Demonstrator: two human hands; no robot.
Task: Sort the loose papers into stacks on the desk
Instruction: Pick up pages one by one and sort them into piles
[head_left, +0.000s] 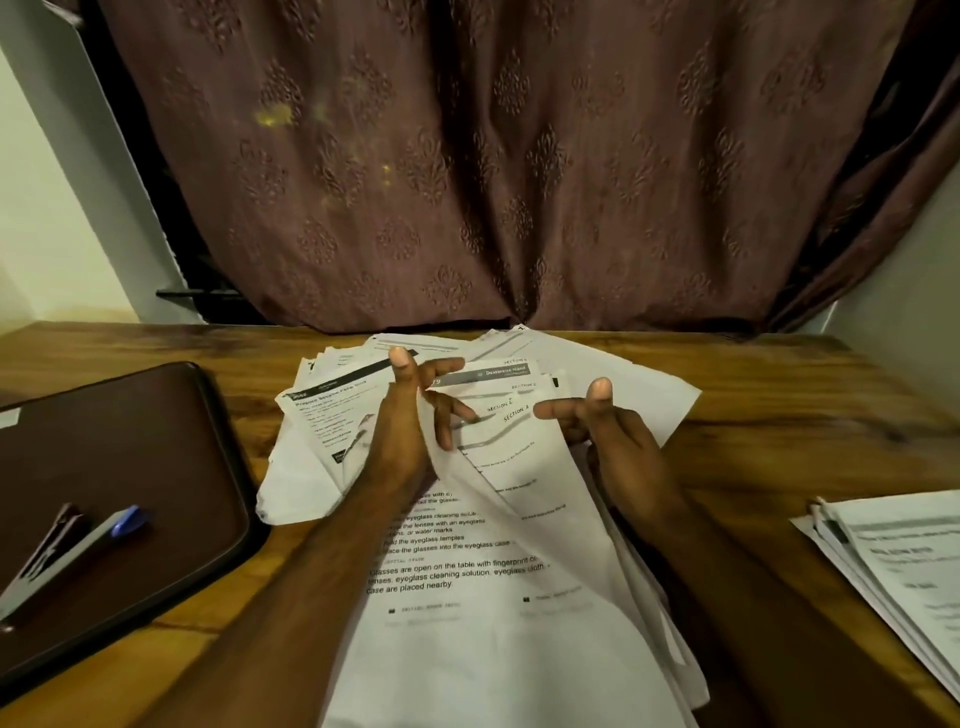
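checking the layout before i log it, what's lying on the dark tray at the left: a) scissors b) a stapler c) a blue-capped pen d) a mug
c, a pen with a blue cap lies on the dark tray at the left of the desk, beside a small dark-and-white item that I can't identify.

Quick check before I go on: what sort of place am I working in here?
Probably a home desk or study corner: a wooden desk against a patterned brown curtain, loose printed papers, a pen on a dark tray.
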